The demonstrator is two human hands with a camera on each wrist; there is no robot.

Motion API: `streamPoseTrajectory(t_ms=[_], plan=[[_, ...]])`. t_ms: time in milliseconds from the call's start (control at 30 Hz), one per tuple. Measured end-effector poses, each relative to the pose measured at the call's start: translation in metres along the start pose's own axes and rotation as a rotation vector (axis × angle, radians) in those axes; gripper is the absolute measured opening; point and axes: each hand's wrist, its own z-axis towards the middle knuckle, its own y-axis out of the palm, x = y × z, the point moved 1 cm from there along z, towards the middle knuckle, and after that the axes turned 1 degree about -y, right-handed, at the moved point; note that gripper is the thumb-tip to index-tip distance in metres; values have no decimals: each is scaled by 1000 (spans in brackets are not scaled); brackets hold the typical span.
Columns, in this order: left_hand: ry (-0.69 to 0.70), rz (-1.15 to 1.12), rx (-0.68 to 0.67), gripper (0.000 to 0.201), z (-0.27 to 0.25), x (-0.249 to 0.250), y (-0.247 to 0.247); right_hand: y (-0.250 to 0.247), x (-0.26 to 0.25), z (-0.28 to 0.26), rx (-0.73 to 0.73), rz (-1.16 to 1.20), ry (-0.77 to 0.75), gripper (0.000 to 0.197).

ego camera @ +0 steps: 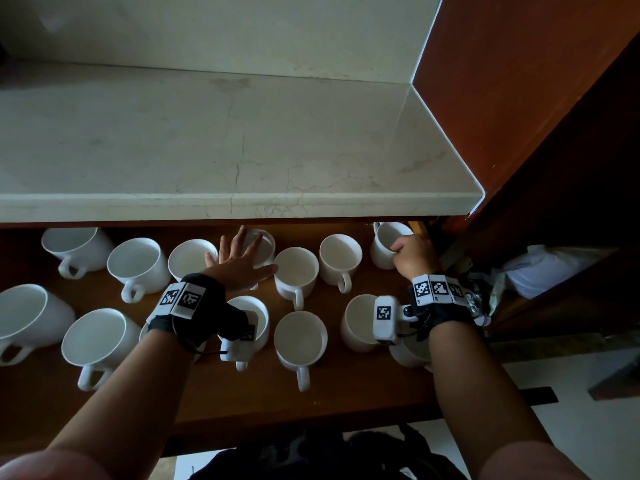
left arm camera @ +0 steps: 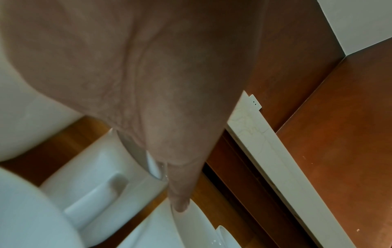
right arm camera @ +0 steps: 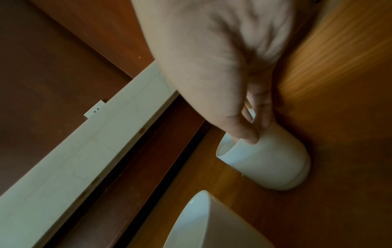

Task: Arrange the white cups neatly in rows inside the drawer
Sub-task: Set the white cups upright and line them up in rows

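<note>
Several white cups stand in two loose rows in the open wooden drawer (ego camera: 346,396). My left hand (ego camera: 239,259) lies flat with spread, straight fingers over a cup at the back middle (ego camera: 266,242). In the left wrist view the palm (left arm camera: 148,83) covers that cup (left arm camera: 95,176), and the thumb tip touches the rim of the neighbouring cup (left arm camera: 191,223). My right hand (ego camera: 407,251) grips the back-right cup (ego camera: 386,245) by its rim. In the right wrist view the thumb and fingers (right arm camera: 246,134) pinch the rim of this cup (right arm camera: 269,161), which is close to the drawer's right wall.
A pale marble countertop (ego camera: 207,150) overhangs the back of the drawer. A dark wooden cabinet panel (ego camera: 519,98) rises on the right. White bags (ego camera: 547,268) lie beyond the drawer's right side. Bare drawer floor shows along the front edge.
</note>
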Motion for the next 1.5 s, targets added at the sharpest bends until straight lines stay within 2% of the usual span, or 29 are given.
streamPoseTrajectory(t_ms=[267, 367, 500, 567, 733, 867, 933, 1000, 1067, 1133, 1500], plan=[[0, 0, -6, 82, -2, 1, -1, 15, -2, 8, 5, 118, -113, 19], [-2, -7, -7, 82, -3, 1, -1, 12, 0, 8, -66, 104, -118, 26], [-1, -17, -10, 82, -3, 2, -1, 10, 11, 8, -149, -43, -59, 40], [1, -14, -11, 82, -3, 2, -1, 11, 13, 8, -126, -78, -27, 35], [-3, -11, -13, 82, -3, 1, -1, 11, 9, 8, -58, 26, -25, 23], [0, -11, -20, 82, -3, 1, -2, 11, -2, 3, -117, 87, -54, 21], [0, -9, -22, 82, -3, 1, -2, 9, -3, 1, -129, 28, -121, 21], [1, -6, -21, 83, -3, 1, -2, 4, -1, -1, -74, -83, -155, 25], [2, -6, -21, 83, -4, 1, -2, 1, 4, 1, -44, -184, -177, 28], [3, -1, -20, 83, -4, 1, -1, 1, 6, 2, -73, -216, -161, 24], [3, 1, -24, 81, -5, 2, -3, -1, -7, -5, -63, -148, -148, 21]])
